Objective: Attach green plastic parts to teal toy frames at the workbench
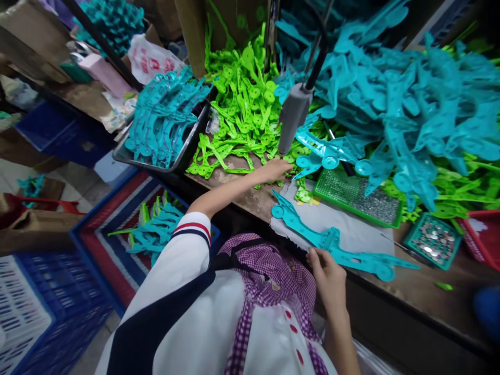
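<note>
My left hand (274,171) reaches over the bench at the near edge of the lime-green plastic part pile (242,112). Its fingertips point down beneath a hanging grey electric screwdriver (294,117), and their grip is hidden. At the bench's front edge, my right hand (330,276) has thumb and fingers pinched together; anything between them is too small to make out. Right beside it, a long teal plastic part (331,240) with round discs lies on a grey cloth (351,232). Another glossy teal piece (326,151) rests behind.
A green tray (400,219) holds small metal pieces; a smaller teal tray (458,245) has silvery discs. Teal parts (414,99) heap high at right. A black tray (172,167) of teal parts sits left, above a blue-rimmed crate (96,221). A red basket (474,242) stands far right.
</note>
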Action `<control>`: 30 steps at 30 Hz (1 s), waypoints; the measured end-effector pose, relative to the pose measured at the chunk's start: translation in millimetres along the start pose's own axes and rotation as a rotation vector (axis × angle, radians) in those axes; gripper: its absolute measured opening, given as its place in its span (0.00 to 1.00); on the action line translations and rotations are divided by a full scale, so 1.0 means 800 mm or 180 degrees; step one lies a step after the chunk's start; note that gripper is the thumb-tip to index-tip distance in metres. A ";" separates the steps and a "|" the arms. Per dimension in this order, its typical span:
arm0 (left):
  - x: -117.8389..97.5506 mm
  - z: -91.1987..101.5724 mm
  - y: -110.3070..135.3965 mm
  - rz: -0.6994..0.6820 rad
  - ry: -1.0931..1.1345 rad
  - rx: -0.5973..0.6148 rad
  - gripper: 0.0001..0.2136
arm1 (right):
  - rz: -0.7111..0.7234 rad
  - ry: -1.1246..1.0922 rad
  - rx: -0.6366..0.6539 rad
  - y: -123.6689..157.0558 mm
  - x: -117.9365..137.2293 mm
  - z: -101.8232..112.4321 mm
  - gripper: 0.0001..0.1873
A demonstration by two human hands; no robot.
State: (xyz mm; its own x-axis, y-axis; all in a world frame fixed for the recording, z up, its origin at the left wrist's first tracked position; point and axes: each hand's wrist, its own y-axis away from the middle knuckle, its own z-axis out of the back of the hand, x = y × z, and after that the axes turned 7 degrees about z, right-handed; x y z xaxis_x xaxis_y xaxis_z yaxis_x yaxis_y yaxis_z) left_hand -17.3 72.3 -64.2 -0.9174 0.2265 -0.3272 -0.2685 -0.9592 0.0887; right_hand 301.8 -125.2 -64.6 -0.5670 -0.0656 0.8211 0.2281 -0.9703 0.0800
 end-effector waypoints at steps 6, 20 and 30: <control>-0.036 -0.023 0.066 0.0176 0.2071 -0.0863 0.08 | 0.0320 -0.0452 -0.0098 -0.012 0.035 -0.011 0.23; -0.103 -0.053 0.247 0.1196 0.3105 -0.0940 0.04 | 0.1174 -0.0704 0.0190 -0.069 0.088 -0.123 0.19; -0.079 -0.061 0.208 0.1640 0.5111 -0.0120 0.18 | 0.0744 -0.0900 -0.0387 -0.126 0.042 -0.074 0.21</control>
State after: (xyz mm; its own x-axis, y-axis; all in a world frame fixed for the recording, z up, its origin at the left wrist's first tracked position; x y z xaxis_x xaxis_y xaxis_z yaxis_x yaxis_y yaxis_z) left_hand 10.4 -110.2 -75.0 0.3105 -0.4555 -0.8343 -0.0290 -0.8818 0.4707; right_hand 212.8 -43.4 -78.2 -0.2661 -0.2381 0.9341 0.2204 -0.9584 -0.1815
